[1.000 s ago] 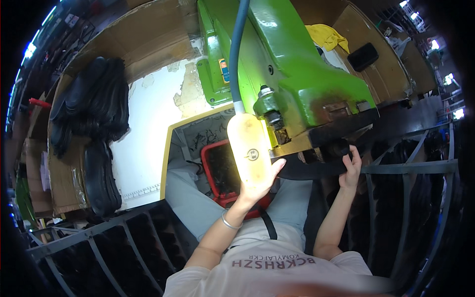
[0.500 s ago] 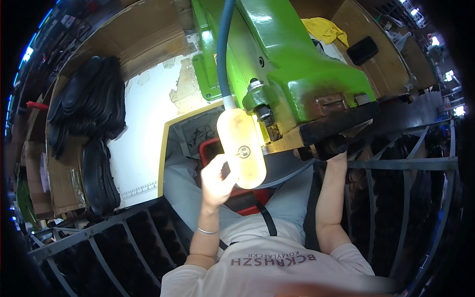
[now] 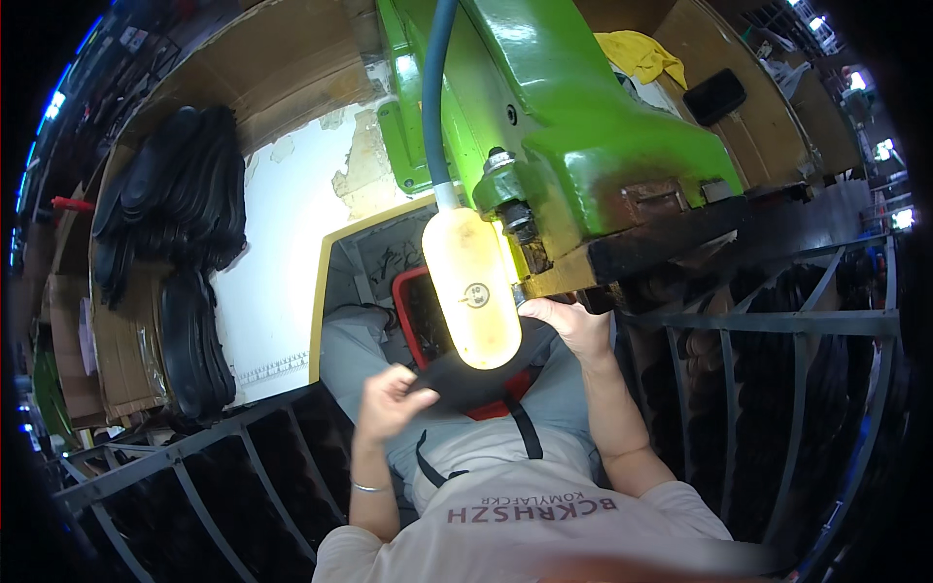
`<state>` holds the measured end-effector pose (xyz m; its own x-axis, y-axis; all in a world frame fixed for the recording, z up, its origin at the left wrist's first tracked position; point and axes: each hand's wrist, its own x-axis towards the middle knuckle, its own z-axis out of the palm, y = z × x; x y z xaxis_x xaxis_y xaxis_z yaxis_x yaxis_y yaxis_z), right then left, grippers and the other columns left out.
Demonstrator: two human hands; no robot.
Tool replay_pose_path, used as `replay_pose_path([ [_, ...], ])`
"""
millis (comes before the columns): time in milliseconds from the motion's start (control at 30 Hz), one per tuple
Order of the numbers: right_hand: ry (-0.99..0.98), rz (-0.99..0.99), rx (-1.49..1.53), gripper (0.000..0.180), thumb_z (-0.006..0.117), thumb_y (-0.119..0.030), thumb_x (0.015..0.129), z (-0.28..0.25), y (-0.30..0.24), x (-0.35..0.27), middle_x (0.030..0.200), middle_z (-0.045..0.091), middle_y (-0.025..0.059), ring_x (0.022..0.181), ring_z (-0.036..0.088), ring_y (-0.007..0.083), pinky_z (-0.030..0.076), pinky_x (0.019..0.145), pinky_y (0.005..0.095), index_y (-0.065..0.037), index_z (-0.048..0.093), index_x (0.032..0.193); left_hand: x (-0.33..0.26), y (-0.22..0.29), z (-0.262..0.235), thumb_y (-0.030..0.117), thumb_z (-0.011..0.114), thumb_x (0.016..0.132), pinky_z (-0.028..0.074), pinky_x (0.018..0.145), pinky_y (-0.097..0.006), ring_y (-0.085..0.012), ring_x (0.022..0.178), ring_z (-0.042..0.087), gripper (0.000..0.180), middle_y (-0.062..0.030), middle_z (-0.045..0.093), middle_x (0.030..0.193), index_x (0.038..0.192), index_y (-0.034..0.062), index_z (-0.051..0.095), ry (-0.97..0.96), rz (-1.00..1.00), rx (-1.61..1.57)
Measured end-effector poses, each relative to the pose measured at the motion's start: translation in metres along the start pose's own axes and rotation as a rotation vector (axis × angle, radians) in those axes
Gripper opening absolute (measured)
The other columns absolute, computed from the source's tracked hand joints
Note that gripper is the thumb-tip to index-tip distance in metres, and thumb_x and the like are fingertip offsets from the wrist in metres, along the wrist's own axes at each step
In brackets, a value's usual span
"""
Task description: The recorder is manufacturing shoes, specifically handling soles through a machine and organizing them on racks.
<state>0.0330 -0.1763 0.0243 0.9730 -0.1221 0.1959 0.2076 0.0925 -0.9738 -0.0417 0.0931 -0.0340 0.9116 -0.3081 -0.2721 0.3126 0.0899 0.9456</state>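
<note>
A black shoe sole [image 3: 457, 383], blurred and curved, lies across my lap below the machine head. My left hand [image 3: 387, 403] pinches its left end between thumb and fingers. My right hand [image 3: 581, 330] is closed around the other end, thumb on top, close under the metal tip of the green machine [image 3: 603, 126]. A glowing yellow lamp [image 3: 472, 290] on a blue-grey flexible neck [image 3: 437, 107] hangs in front and hides the sole's middle.
Stacked black soles [image 3: 185, 185] fill a cardboard box [image 3: 136, 340] at left, beside a white tabletop [image 3: 272, 262]. Under the machine stands a red bin [image 3: 403, 301]. Metal racks [image 3: 777, 321] flank me. A yellow cloth [image 3: 641, 56] and black phone-like object [image 3: 714, 95] lie at far right.
My right hand has come left and toward me from the machine's right side. My left hand has moved down and left, away from the lamp. The sole now spans both hands.
</note>
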Motion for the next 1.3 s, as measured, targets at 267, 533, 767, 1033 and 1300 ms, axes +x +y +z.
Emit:
replay_pose_path([
  [267, -0.05, 0.101, 0.019, 0.057, 0.088, -0.007, 0.055, -0.007, -0.018, 0.004, 0.096, 0.061, 0.0037, 0.084, 0.057, 0.0101, 0.048, 0.076, 0.0255, 0.001, 0.057, 0.102, 0.012, -0.023, 0.111, 0.01, 0.079, 0.071, 0.051, 0.06, -0.025, -0.0106, 0.063, 0.061, 0.032, -0.0061, 0.066, 0.078, 0.095, -0.0022, 0.061, -0.2, -0.088, 0.448],
  [533, 0.865, -0.442, -0.253, 0.025, 0.062, -0.004, 0.086, -0.12, -0.084, 0.034, 0.081, 0.06, 0.0069, 0.066, 0.056, 0.0072, 0.049, 0.056, 0.0188, -0.002, 0.051, 0.108, 0.113, 0.002, 0.073, 0.002, 0.063, 0.082, 0.053, 0.074, -0.027, -0.0167, 0.083, 0.064, 0.046, -0.018, 0.062, 0.108, 0.123, -0.005, 0.044, -0.209, 0.191, -0.182],
  [767, 0.631, -0.129, -0.242, 0.042, 0.061, -0.008, 0.084, -0.144, 0.019, 0.134, 0.068, 0.059, 0.0071, 0.047, 0.056, 0.0103, 0.044, 0.036, 0.0222, -0.006, 0.045, 0.122, 0.077, 0.063, 0.028, 0.006, 0.068, 0.075, 0.045, 0.086, -0.036, -0.0265, 0.091, 0.06, 0.025, -0.0141, 0.064, 0.091, 0.098, -0.0018, 0.064, 0.594, 0.578, 0.793],
  [1033, 0.697, 0.245, -0.538, 0.04, 0.062, -0.024, 0.082, -0.126, 0.041, 0.149, 0.063, 0.059, 0.0082, 0.043, 0.056, 0.0155, 0.045, 0.037, 0.0287, -0.011, 0.047, 0.117, -0.068, 0.087, -0.222, 0.037, 0.071, 0.076, 0.037, 0.1, -0.042, -0.0375, 0.119, 0.045, 0.073, -0.024, 0.048, 0.128, 0.132, 0.0006, 0.043, 1.53, -0.245, 1.495],
  [1300, 0.461, 0.221, 0.17, 0.023, 0.063, -0.015, 0.086, -0.114, 0.086, 0.065, 0.084, 0.064, 0.007, 0.065, 0.062, 0.0136, 0.051, 0.051, 0.0269, -0.002, 0.057, 0.104, -0.077, 0.111, -0.151, 0.017, 0.078, 0.057, 0.043, 0.092, -0.04, -0.033, 0.105, 0.054, 0.063, -0.0153, 0.059, 0.113, 0.114, 0.003, 0.057, 1.305, 0.235, 1.474],
])
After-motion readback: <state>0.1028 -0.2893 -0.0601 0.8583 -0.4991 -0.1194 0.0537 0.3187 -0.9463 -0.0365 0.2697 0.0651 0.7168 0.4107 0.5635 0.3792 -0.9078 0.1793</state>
